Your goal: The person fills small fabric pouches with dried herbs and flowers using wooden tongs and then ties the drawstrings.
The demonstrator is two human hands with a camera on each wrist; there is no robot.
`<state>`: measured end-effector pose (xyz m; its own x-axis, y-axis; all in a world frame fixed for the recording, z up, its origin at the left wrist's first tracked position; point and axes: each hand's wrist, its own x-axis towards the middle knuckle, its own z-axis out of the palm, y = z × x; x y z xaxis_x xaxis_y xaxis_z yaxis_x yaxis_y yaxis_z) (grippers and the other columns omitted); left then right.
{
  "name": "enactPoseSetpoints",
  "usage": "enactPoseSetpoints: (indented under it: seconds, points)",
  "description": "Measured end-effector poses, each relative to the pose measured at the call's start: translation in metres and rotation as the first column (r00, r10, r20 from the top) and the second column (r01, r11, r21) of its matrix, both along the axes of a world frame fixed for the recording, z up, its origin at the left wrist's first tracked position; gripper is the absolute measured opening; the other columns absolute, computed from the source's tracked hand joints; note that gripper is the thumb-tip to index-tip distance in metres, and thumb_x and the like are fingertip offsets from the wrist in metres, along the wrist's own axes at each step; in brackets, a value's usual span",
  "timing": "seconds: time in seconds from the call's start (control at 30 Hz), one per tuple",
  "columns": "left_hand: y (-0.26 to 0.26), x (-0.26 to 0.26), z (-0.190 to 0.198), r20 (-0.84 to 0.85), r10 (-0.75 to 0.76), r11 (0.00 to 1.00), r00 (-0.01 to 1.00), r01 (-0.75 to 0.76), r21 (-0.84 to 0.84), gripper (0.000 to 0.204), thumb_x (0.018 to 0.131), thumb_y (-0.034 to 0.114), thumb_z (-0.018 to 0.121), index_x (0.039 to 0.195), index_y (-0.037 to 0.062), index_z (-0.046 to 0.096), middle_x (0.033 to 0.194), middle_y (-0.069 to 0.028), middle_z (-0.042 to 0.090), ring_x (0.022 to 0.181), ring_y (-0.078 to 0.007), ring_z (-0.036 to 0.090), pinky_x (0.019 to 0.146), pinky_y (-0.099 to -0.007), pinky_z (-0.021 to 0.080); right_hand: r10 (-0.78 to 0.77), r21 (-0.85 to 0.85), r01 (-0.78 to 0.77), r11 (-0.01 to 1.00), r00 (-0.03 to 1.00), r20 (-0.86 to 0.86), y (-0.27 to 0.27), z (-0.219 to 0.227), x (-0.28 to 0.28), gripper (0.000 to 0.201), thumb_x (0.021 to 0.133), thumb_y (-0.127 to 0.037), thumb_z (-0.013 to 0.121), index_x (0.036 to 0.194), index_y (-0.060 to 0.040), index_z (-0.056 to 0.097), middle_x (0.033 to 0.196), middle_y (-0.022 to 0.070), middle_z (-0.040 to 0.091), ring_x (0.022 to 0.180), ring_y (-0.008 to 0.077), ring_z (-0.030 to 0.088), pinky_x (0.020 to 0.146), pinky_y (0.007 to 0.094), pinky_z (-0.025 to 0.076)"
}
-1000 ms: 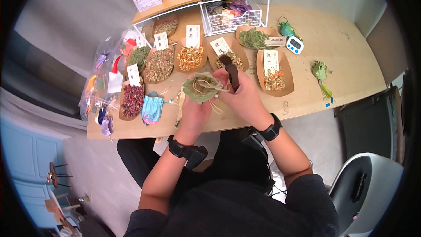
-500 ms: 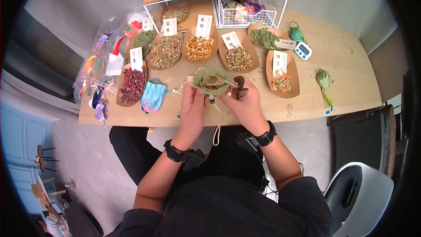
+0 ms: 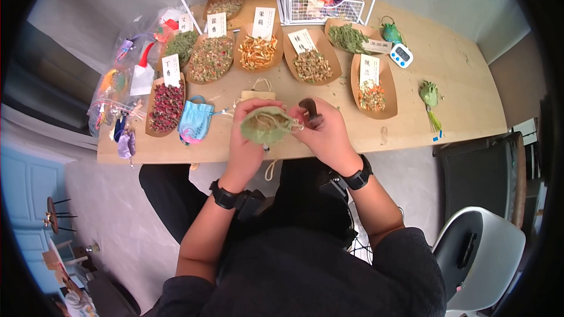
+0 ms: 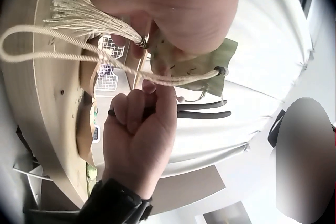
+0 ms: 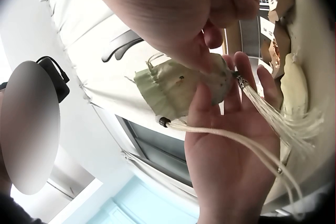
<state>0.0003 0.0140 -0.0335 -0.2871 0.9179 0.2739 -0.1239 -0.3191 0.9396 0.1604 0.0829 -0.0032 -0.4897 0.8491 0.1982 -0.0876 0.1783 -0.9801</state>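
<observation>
My left hand [image 3: 245, 152] grips a small green drawstring pouch [image 3: 267, 132], its mouth facing up in the head view. A pale tassel [image 5: 275, 111] and a looped cream cord [image 5: 236, 136] hang from the pouch in the right wrist view. My right hand [image 3: 330, 141] curls its fingers round dark tongs [image 3: 310, 111]. Their two slim arms stick out past that hand in the left wrist view. Its thumb and fingertips are right at the pouch's side. Behind the left fingers, a beige pouch [image 3: 258, 94] lies on the table, partly hidden.
Brown paper trays of dried herbs with labels stand in an arc, including red buds [image 3: 166, 108] and orange peel [image 3: 258, 53]. A light blue pouch [image 3: 195, 120] lies left. At right are a timer [image 3: 402, 56] and a tasselled green pouch [image 3: 429, 94]. Behind stands a wire basket [image 3: 326, 10].
The green pouch was lifted toward the right hand a second ago, then held between both hands; now it sits slightly lower left in the left hand. The tongs stay in the right hand. The head view shifted.
</observation>
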Motion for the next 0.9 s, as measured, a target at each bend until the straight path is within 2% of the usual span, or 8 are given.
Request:
enactPoseSetpoints:
  seconds: [0.07,0.2,0.33,0.43,0.63,0.73,0.83,0.9]
  points:
    - [0.001,-0.008,-0.007,0.022,-0.011,0.997,1.0,0.012,-0.079,0.026,0.103,0.0,0.051,0.129,0.0025,0.052,0.124,-0.0081,0.065,0.114,-0.0145,0.063,0.095,-0.0302,0.052,0.004,0.027,-0.007,1.0,0.991,0.132,0.001,0.012,0.01,0.018,0.083,0.002,0.077,0.099,0.0017,0.067,0.087,-0.0011,0.057,0.068,0.0048,0.045,0.06,0.0239,0.04]
    - [0.006,-0.017,0.0,0.147,0.005,1.0,0.989,-0.002,-0.02,0.024,0.109,0.009,0.05,0.131,0.0029,0.053,0.115,-0.0056,0.069,0.102,-0.0108,0.067,0.09,-0.027,0.052,-0.014,0.214,-0.069,0.974,0.931,0.365,0.021,0.004,0.037,0.02,0.085,-0.001,0.078,0.102,0.0046,0.07,0.08,-0.0001,0.055,0.068,0.0079,0.046,0.063,0.0255,0.043]
    - [0.008,-0.026,-0.001,0.191,0.034,0.999,0.981,-0.037,0.012,0.025,0.11,0.011,0.049,0.133,0.003,0.053,0.113,-0.0036,0.069,0.098,-0.008,0.065,0.089,-0.0254,0.051,-0.105,0.394,-0.181,0.901,0.79,0.604,0.028,-0.019,0.046,0.018,0.081,-0.005,0.08,0.098,-0.0017,0.075,0.083,0.0118,0.06,0.072,0.0285,0.06,0.069,0.0365,0.049]
    - [0.009,-0.027,0.001,0.267,0.047,0.999,0.963,-0.042,-0.023,0.025,0.11,0.011,0.05,0.134,0.0033,0.053,0.113,-0.003,0.068,0.094,-0.0052,0.061,0.086,-0.0237,0.05,-0.119,0.423,-0.216,0.88,0.761,0.638,0.027,-0.024,0.039,0.02,0.08,-0.006,0.08,0.099,-0.0029,0.075,0.088,0.0141,0.064,0.079,0.0351,0.063,0.072,0.0412,0.051]
    - [0.004,-0.041,-0.013,0.414,0.08,0.997,0.907,-0.079,-0.019,0.024,0.109,0.011,0.052,0.133,0.0051,0.054,0.114,-0.0034,0.067,0.094,-0.0044,0.058,0.083,-0.0218,0.048,-0.124,0.404,-0.204,0.892,0.749,0.651,0.031,-0.03,0.029,0.019,0.081,-0.009,0.081,0.096,-0.0009,0.073,0.088,0.0138,0.065,0.082,0.0357,0.064,0.072,0.0419,0.051]
    - [0.0,-0.058,-0.019,0.355,0.055,0.998,0.933,-0.054,-0.011,0.028,0.11,0.009,0.048,0.136,0.002,0.051,0.13,-0.011,0.064,0.114,-0.0229,0.068,0.105,-0.0416,0.053,-0.166,0.45,-0.233,0.862,0.71,0.685,0.033,-0.034,0.027,0.022,0.082,-0.011,0.081,0.096,0.0011,0.071,0.088,0.0153,0.064,0.08,0.0353,0.064,0.072,0.0413,0.051]
    - [-0.001,-0.056,-0.015,0.372,0.073,0.997,0.925,-0.083,0.009,0.027,0.11,0.01,0.048,0.136,0.0018,0.051,0.129,-0.0109,0.065,0.112,-0.0226,0.068,0.102,-0.0403,0.055,-0.234,0.542,-0.131,0.83,0.802,0.55,0.054,-0.021,0.025,0.024,0.084,-0.014,0.082,0.098,0.0025,0.07,0.085,0.0168,0.063,0.077,0.0335,0.062,0.072,0.0406,0.05]
    - [-0.003,-0.05,-0.012,0.358,0.056,0.998,0.932,-0.048,-0.03,0.026,0.11,0.01,0.047,0.135,0.0017,0.051,0.128,-0.0111,0.066,0.11,-0.0222,0.069,0.097,-0.0375,0.056,-0.284,0.416,0.047,0.908,0.798,0.532,0.074,0.008,0.019,0.02,0.093,-0.016,0.076,0.101,0.0014,0.072,0.082,0.0108,0.066,0.075,0.0202,0.061,0.072,0.0359,0.05]
